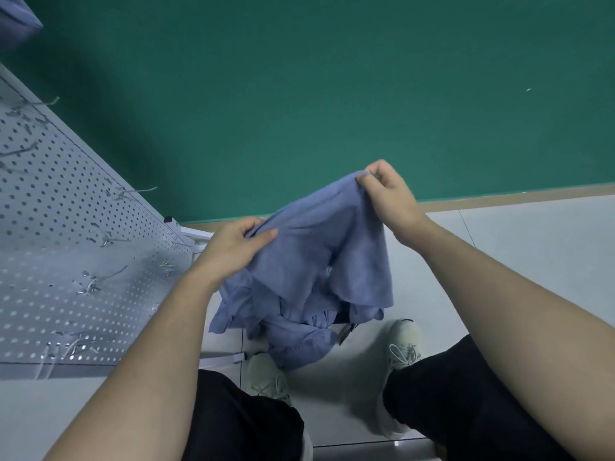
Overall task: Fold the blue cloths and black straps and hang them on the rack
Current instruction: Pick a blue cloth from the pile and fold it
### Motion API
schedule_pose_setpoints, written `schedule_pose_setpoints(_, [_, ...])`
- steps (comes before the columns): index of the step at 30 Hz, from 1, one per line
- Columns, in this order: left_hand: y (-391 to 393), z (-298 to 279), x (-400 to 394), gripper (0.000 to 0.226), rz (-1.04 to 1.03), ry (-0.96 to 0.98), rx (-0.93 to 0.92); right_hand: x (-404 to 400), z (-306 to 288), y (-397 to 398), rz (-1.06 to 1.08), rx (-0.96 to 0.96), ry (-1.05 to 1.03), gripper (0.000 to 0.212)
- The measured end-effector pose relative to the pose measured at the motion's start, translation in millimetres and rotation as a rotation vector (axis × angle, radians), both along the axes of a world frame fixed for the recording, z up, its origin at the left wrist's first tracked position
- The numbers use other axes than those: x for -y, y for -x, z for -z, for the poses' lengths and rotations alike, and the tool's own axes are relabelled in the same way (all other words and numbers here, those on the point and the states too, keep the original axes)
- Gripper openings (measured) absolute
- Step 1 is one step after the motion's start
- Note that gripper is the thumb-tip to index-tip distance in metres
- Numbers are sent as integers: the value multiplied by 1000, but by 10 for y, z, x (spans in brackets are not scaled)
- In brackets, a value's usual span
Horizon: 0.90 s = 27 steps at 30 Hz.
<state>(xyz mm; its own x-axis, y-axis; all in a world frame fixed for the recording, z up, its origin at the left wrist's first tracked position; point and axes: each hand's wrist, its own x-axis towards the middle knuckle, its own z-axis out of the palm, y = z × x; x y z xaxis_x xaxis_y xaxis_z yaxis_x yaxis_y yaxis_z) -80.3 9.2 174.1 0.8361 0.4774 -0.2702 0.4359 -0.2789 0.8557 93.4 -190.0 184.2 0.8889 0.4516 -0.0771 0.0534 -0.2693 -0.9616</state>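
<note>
Cloth (pixel 319 241) in hand: blue, held up over the floor (pixel 532 247), top edge stretched between both hands. Right hand (pixel 392 201) pinches the far-right corner, fingers clenched on the fabric. Left hand (pixel 233 247) grips the left edge, thumb on top, fingers curled under. The rest hangs loose and creased, no clean fold line visible. My read: it's being spread or squared up, fold not yet made.

Below it, a pile (pixel 293 331) of more blue cloths lies crumpled on the floor between the shoes (pixel 402 347), none folded as far as I can see. A bit of black strap (pixel 344 316) shows at the pile's right edge, with a pale tag-like piece beside it; can't tell how many straps are buried in there.

Rack (pixel 66 227): white pegboard on the left, leaning through the frame, hooks sticking out. Every hook I can see is bare. One blue item (pixel 18 15) sits at the far top-left corner, cut off by the frame; can't tell if it hangs on the rack or is just lying up there.

Status, judged from this:
- done: at most one item, unconfirmed
- in progress: first fold on the held cloth
- left: fold and hang this one, then the whole pile, then the straps

Early stage, most of the job ahead.
</note>
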Motion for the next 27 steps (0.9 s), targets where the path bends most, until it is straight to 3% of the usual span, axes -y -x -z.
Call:
schedule_pose_setpoints(4, [-105, -102, 111, 11, -204, 255, 201, 0, 91, 78, -227, -118, 3, 21])
schedule_pose_setpoints(8, [-217, -106, 317, 26, -129, 156, 250, -119, 39, 268, -475, -155, 47, 29])
schedule_pose_setpoints(10, [-257, -106, 386, 31, -78, 149, 262, -193, -2, 359, -537, -84, 57, 21])
schedule_pose_setpoints(12, [-285, -106, 391, 35, -62, 147, 284, -254, -3, 408, -508, -18, -1, 10])
schedule_pose_setpoints(18, [-205, -114, 281, 39, -42, 189, 272, -329, -82, 441, -371, -68, -198, 19])
schedule_pose_setpoints(27, [-34, 87, 17, 13, -47, 2, -48, -260, -329, 294, 52, -195, -356, 18])
